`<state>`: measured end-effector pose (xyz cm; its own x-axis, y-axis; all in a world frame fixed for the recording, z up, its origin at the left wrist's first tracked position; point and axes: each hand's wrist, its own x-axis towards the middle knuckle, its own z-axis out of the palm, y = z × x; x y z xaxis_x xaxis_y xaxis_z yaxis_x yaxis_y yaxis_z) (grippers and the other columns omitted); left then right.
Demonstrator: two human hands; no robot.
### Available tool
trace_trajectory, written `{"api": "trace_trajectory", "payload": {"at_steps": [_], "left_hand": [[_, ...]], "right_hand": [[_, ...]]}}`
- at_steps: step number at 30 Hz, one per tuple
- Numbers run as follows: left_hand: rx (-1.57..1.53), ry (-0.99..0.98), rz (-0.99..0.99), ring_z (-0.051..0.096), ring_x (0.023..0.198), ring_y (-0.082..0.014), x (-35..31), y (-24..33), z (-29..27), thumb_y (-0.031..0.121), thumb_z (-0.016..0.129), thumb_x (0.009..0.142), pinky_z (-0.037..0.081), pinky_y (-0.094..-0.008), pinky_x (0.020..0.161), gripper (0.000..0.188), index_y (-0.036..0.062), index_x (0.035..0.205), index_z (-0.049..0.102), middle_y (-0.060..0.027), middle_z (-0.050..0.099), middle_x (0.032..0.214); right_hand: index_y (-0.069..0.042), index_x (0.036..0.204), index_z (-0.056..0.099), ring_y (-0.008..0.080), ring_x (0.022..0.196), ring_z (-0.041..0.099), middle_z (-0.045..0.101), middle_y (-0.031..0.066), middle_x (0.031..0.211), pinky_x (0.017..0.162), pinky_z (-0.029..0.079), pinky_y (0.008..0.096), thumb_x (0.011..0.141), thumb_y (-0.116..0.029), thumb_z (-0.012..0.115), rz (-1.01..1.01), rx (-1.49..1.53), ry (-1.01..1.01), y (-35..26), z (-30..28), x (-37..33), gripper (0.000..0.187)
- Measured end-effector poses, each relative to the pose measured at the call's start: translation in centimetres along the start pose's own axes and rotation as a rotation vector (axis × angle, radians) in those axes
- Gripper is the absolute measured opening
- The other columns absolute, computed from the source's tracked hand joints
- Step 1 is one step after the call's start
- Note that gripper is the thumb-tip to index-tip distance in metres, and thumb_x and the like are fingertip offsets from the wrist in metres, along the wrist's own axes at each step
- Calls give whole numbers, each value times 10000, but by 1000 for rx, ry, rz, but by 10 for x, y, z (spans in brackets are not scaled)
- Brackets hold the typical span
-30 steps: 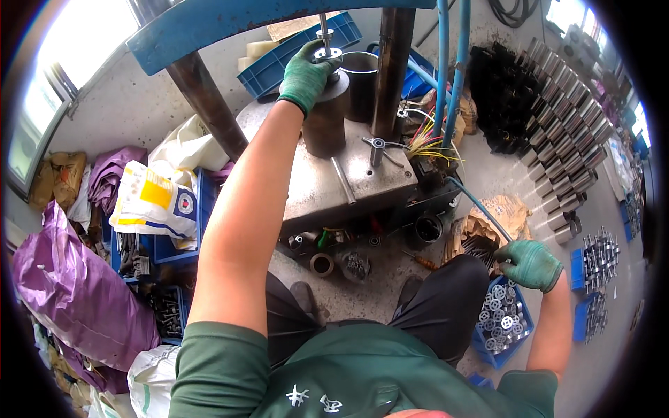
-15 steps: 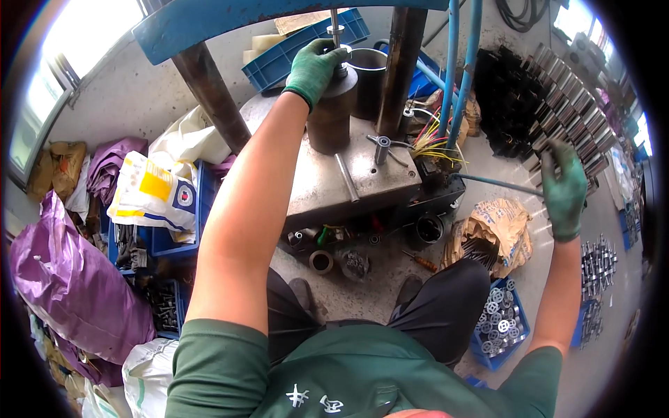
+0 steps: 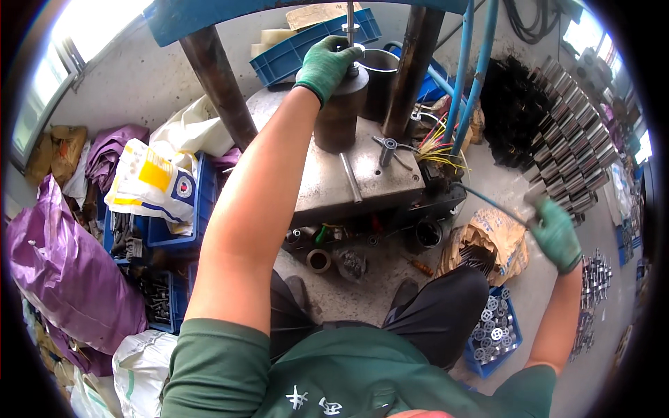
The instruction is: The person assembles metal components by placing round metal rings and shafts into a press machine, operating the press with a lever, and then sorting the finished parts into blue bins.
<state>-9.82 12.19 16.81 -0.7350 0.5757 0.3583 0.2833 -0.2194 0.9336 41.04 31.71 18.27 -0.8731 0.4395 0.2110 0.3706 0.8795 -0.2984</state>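
Seemingly aligning parts, the left hand [image 3: 326, 68] pinches a metal disc [image 3: 359, 49], a rod [image 3: 350, 14] above it, while the right hand [image 3: 558, 238], grip unclear, meets a lever [image 3: 493, 202], and the next move calls for steady centring.

Purple sack [image 3: 77, 279] (creased), white bag [image 3: 143, 369]

Dark green shirt [image 3: 348, 366], short loose sleeves [image 3: 216, 359], two white marks [image 3: 297, 399] printed across front; left hand [image 3: 325, 67], right hand [image 3: 557, 237] both in green fabric gloves [image 3: 317, 78], snug cuffs [image 3: 311, 93], right one blurred; black trousers [image 3: 446, 303], creased; dark shoes [image 3: 297, 291]
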Motion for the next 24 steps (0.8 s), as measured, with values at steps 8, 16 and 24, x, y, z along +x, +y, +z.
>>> {"api": "trace_trajectory", "payload": {"at_steps": [8,16,24], "left_hand": [[28,24,8,698,734,-98,-1,-1,4,237,821,957,602,-257,710,373,19,1240,714,-56,753,931],[90,44,27,704,742,-102,-4,4,6,241,822,952,601,-255,709,391,12,1251,715,-63,757,939],[91,31,-14,713,815,-112,1,1,5,241,830,952,610,-267,790,391,3,1241,718,-64,764,985]], "right_hand": [[-53,1063,792,409,949,730,756,211,1012,857,590,480,890,-246,658,54,-115,-473,-35,36,-69,292],[-5,1067,767,414,914,730,750,229,1031,847,589,460,846,-103,671,41,-10,-278,-31,28,-60,260],[-18,1092,777,399,993,730,756,221,1061,900,582,457,884,-157,644,56,-38,-394,-34,25,-58,283]]}}
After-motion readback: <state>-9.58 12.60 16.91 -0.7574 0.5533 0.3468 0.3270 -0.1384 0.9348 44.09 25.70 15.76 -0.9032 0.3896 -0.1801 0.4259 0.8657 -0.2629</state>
